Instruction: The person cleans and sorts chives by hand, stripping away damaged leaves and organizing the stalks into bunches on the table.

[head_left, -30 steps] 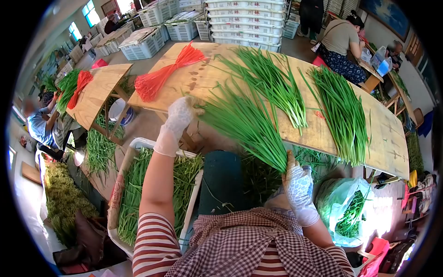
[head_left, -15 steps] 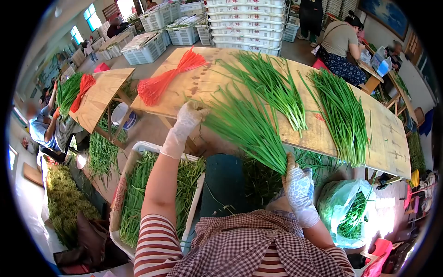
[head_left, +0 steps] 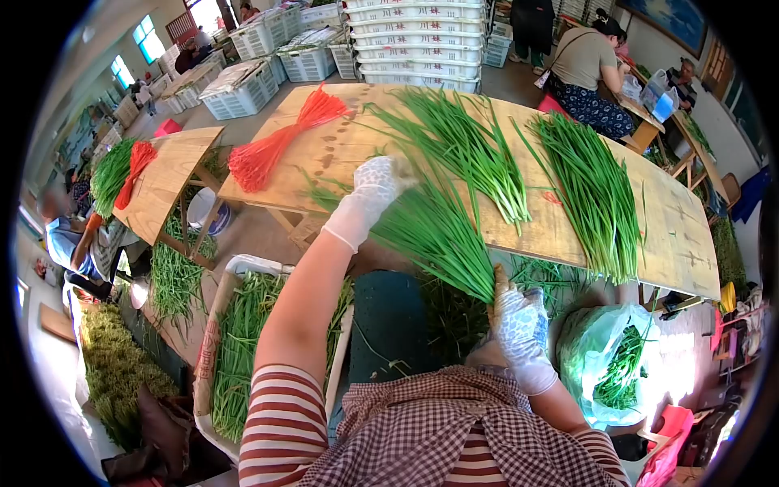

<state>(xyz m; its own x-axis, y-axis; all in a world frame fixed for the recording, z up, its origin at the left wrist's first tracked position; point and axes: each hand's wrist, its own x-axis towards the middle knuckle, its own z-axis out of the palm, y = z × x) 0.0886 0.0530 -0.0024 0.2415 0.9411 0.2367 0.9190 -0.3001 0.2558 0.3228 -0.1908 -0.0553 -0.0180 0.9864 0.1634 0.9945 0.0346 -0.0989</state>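
Gloved in white, my right hand [head_left: 519, 325] grips the stem end of a bunch of long green stalks [head_left: 442, 243] at the table's near edge. The leafy tips fan out up and left over the wooden table [head_left: 682, 243]. My left hand [head_left: 379, 185], also gloved, is over these tips; its fingers are smeared by motion, and whether they hold leaves I cannot tell. Two more bundles lie on the table: a middle one [head_left: 479, 154] and a right one [head_left: 592, 195]. A tied bunch of red strips [head_left: 284, 142] rests at the table's left end.
A white crate of greens [head_left: 243, 349] stands at lower left. Right of my knees is a plastic bag of greens [head_left: 621, 373]. Stacked white crates [head_left: 418, 40] rise behind the table. A seated person [head_left: 588, 69] works at back right, another person [head_left: 69, 235] at far left.
My left hand has moved right and slightly up, from the leaf tips' left edge to over them. My right hand has stayed on the stem end. The view has shifted slightly.
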